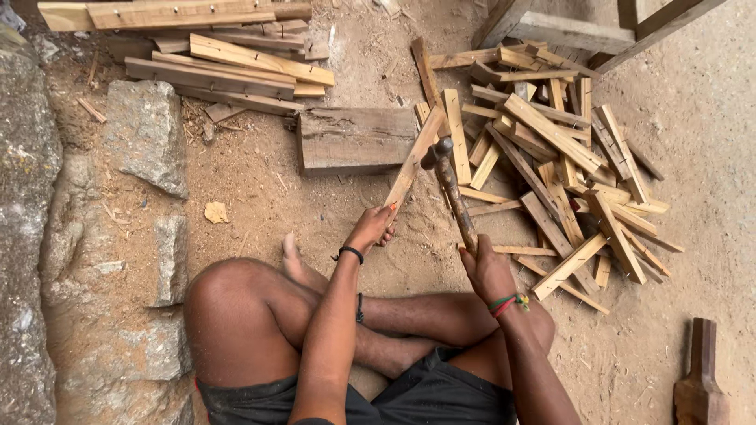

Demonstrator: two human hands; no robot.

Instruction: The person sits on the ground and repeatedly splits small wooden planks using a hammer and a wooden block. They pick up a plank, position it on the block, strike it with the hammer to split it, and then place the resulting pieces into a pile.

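Near the middle of the frame, I have a wooden strip (415, 161) slanting up and to the right, its lower end gripped in my left hand (370, 228), fingers wrapped tight round it. Its upper end rests on, or just beside, the flat wooden block (354, 138) lying on the sandy floor (693, 102); from this angle I cannot quite tell whether they touch. My right hand (487, 270) is clamped on the handle of a hammer (450, 179), whose head is raised and sits close against the strip near its top. I judge this to be the striking step: strip steadied, hammer poised. The next blow calls for a firm hold with the left and a short, square swing, kept clear of my fingers. Right of the hammer sprawls a heap of cut strips (551, 149). More planks (220, 63) are stacked at upper left, grey stones (146, 134) sit at left, and a wooden mallet (699, 378) lies at lower right.
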